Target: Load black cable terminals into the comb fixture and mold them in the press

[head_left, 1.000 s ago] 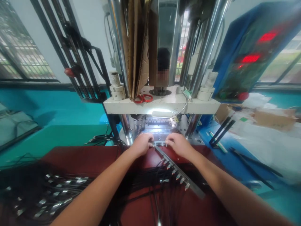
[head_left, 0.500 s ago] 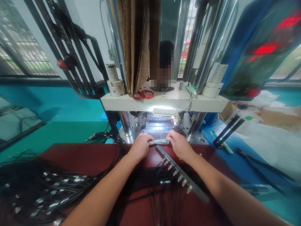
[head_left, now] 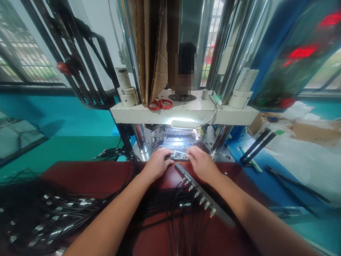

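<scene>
A small flat metal piece (head_left: 179, 155) lies between my hands at the front edge of the press bed. My left hand (head_left: 160, 163) holds its left end, the thumb on the near side and the fingers on the far side. At the right end, my right hand (head_left: 201, 163) pinches the piece with bent fingers; the exact contact is partly hidden. Just below the hands, a dark grey bar (head_left: 191, 181) lies slantwise on the red-brown tabletop (head_left: 87, 174). Several small metal connectors with black cables (head_left: 201, 201) stand along the bar.
Above the hands is the press's white plate (head_left: 149, 115), with red-handled scissors (head_left: 160, 104) and a lit lamp (head_left: 183, 124). Cables with metal ends (head_left: 61, 213) spread across the left. On the right are tweezers (head_left: 295, 185) and a black stand (head_left: 254, 147).
The metal piece has turned so more of its upper face shows. My left thumb has moved apart from the fingers. The whole view has shifted slightly.
</scene>
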A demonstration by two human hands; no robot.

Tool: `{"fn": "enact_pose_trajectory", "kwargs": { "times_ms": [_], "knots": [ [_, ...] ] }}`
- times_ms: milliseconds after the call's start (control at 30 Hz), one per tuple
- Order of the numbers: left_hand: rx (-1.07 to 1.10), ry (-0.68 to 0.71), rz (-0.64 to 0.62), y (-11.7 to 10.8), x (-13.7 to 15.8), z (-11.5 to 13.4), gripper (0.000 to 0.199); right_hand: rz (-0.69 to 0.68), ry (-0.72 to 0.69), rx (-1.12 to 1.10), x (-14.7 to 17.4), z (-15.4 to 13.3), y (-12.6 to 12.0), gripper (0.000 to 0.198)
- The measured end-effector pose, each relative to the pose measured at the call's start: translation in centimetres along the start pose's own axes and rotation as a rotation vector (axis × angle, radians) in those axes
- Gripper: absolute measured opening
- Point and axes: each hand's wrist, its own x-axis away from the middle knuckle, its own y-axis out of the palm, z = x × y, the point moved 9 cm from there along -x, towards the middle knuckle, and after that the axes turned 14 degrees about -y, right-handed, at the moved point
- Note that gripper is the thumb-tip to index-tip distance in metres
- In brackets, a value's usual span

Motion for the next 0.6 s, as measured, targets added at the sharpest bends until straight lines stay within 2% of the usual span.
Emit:
{"fn": "enact_pose_trajectory", "kwargs": {
  "times_ms": [100, 200, 267, 367, 433, 500, 533, 600],
  "knots": [
    [0.012, -0.003, 0.005, -0.1, 0.0, 0.0, 0.022, 0.038, 0.009, -0.03, -0.2, 0.3, -0.5, 0.017],
    [0.014, -0.004, 0.016, -0.2, 0.1, -0.1, 0.023, 0.059, 0.01, -0.053, -0.5, -0.1, -2.3, 0.017],
    [0.015, -0.004, 0.025, -0.4, 0.1, -0.1, 0.022, 0.046, 0.03, -0.056, -0.2, -0.5, -4.5, 0.018],
    [0.027, 0.014, 0.041, -0.8, 0.2, 0.2, 0.02, 0.106, 0.153, 0.01, 2.4, -0.8, -9.8, 0.021],
    [0.05, 0.038, 0.041, -1.0, 0.3, 0.7, 0.019, 0.192, 0.341, 0.134, 6.5, 0.0, -14.2, 0.018],
    [0.083, 0.081, 0.025, -0.9, 0.4, 1.5, 0.019, 0.314, 0.555, 0.255, 12.7, 1.0, -18.5, 0.017],
    [0.098, 0.111, 0.013, -0.8, 0.5, 1.9, 0.02, 0.332, 0.672, 0.309, 16.4, 1.6, -20.0, 0.015],
    [0.11, 0.183, -0.018, -0.5, 0.7, 2.8, 0.022, 0.271, 0.846, 0.438, 24.2, 3.0, -21.8, 0.016]
  ]
}}
